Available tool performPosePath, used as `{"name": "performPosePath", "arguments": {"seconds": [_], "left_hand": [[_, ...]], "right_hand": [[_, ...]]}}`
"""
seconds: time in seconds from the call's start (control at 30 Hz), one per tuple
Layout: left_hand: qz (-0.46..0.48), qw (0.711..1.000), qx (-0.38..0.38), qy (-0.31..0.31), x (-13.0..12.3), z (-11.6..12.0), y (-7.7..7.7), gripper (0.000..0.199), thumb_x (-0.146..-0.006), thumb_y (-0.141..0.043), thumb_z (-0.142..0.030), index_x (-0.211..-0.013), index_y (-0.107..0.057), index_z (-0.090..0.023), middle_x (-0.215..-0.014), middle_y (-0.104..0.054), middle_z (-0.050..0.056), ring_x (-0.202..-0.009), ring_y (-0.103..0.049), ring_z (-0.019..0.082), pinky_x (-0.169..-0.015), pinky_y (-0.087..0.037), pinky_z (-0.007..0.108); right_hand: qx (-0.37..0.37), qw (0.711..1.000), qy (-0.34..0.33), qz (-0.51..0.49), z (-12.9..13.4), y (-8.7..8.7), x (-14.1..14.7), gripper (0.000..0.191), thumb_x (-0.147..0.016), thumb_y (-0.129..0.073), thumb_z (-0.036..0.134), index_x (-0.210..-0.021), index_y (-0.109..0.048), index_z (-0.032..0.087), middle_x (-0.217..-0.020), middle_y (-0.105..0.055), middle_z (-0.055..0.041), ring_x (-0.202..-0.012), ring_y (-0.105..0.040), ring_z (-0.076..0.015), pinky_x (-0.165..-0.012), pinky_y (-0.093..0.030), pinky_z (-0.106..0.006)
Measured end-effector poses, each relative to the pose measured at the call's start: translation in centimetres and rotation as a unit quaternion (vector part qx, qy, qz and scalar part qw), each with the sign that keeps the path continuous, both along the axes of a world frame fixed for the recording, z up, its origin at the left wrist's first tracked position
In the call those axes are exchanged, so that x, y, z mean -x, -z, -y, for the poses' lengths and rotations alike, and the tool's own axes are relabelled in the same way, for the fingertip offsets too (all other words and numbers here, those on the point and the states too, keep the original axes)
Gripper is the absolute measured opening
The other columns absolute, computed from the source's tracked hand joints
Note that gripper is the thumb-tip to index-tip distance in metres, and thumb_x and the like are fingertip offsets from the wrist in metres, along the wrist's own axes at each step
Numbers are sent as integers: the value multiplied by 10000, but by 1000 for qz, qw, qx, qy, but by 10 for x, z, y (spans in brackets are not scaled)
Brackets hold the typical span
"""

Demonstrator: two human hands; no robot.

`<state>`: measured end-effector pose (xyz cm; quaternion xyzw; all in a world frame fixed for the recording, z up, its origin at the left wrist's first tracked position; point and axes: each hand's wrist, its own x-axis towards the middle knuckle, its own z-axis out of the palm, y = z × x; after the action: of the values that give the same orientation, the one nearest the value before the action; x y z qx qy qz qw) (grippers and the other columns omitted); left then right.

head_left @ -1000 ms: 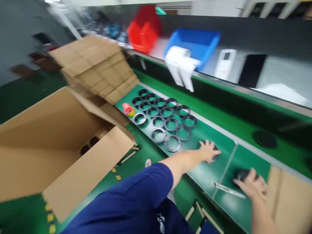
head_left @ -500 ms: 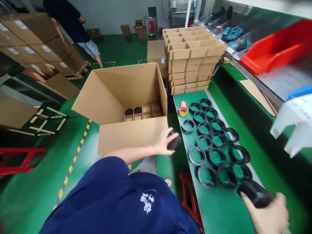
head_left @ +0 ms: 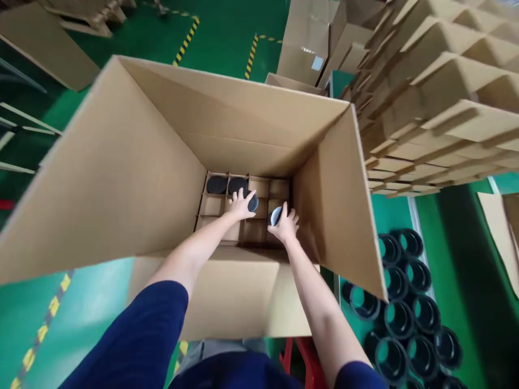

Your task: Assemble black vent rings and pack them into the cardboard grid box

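Both my hands reach down inside a tall open cardboard box (head_left: 259, 97) fitted with a cardboard divider grid (head_left: 259, 219). My left hand (head_left: 240, 206) grips a black cylinder (head_left: 253, 203) above the middle cells. Farther right, my right hand (head_left: 286, 224) has its fingers around another black cylinder (head_left: 276, 216), whose pale round end faces up. Two black cylinders (head_left: 217, 185) sit side by side in the back left cells, the second partly behind my left hand. Several cells around my hands hold nothing that I can see.
Several black open rings or tubes (head_left: 399, 319) stand on the green bench at the right. A tall stack of cardboard dividers (head_left: 441, 108) rises behind them. Part of a red stool (head_left: 310, 362) shows below the box. Another carton (head_left: 306, 40) stands beyond.
My view has moved closer over the box. Both hands have gone from outside it to inside, each with a black cylinder; the right hand came from the bench.
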<state>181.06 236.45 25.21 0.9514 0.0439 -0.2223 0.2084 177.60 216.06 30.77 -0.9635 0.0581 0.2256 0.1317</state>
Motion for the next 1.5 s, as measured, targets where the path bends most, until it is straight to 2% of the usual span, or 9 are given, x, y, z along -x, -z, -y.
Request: {"name": "performPosePath", "arguments": {"seconds": [0.13,0.33,0.67,0.77,0.9,1.07,1.23,1.33,1.5], "left_hand": [[-8,999,5,35,-54,-7,63,1048,-709,-854,-365,-1618,-333,-392,-1731,-105,182,-1510,-216,547,-1108,-359,711],[18,997,43,59,-114,-7,137,1048,-706,-879,-361,-1615,-359,-378,-1744,-68,155,-1521,-171,558,-1143,-313,719],[116,979,98,137,-128,21,196,591,-990,-560,-246,-1572,-460,-224,-1694,-272,211,-1591,-187,403,-1258,-176,666],[147,971,163,98,-129,12,213,513,-1017,-465,-229,-1523,-516,-164,-1682,-322,188,-1599,-200,345,-1292,-198,596],[185,935,295,-64,-133,-1,237,474,-1005,-412,-199,-1445,-587,-179,-1602,-478,124,-1487,-442,241,-1270,-350,439],[192,888,376,-183,-142,2,251,492,-958,-423,-178,-1422,-584,-155,-1464,-610,140,-1374,-571,218,-1208,-437,432],[169,965,199,-33,-126,-3,239,435,-1037,-378,-258,-1368,-656,-203,-1636,-447,82,-1596,-238,241,-1311,-227,483],[100,987,92,89,-110,-4,227,543,-1035,-419,-340,-1557,-481,-204,-1696,-332,89,-1618,-154,276,-1320,-128,527],[41,993,7,108,-115,10,211,723,-1017,-452,-463,-1647,-283,-153,-1740,-149,142,-1626,-80,316,-1293,20,618]], "right_hand": [[67,996,23,-59,-14,102,-89,1221,-722,-828,415,-1676,-77,291,-1657,-180,-228,-1496,-250,-441,-1063,-429,-639],[103,993,-49,25,-10,192,-177,1218,-758,-816,531,-1676,-48,307,-1693,-78,-223,-1526,-152,-450,-1125,-329,-669],[89,991,-103,-1,7,285,-171,758,-1062,-323,522,-1691,-105,159,-1736,26,-214,-1610,-16,-357,-1265,-142,-580],[82,991,-106,22,10,295,-165,765,-1059,-340,509,-1691,-109,146,-1738,36,-210,-1611,14,-353,-1268,-122,-596],[59,992,-101,47,12,301,-163,760,-1053,-374,489,-1689,-129,154,-1739,24,-205,-1610,16,-348,-1264,-127,-614],[32,993,-92,64,13,295,-159,720,-1055,-401,449,-1678,-198,152,-1740,-26,-194,-1613,-8,-335,-1270,-182,-572],[12,996,-50,75,13,274,-148,689,-1062,-400,442,-1653,-275,111,-1727,-95,-211,-1608,-68,-336,-1270,-240,-525],[1,996,-36,76,9,255,-135,665,-1064,-408,432,-1634,-322,100,-1718,-142,-217,-1603,-108,-342,-1271,-248,-524],[-19,999,-30,18,-12,211,-121,648,-1060,-462,430,-1600,-386,79,-1693,-242,-233,-1587,-201,-353,-1260,-290,-515]]}}
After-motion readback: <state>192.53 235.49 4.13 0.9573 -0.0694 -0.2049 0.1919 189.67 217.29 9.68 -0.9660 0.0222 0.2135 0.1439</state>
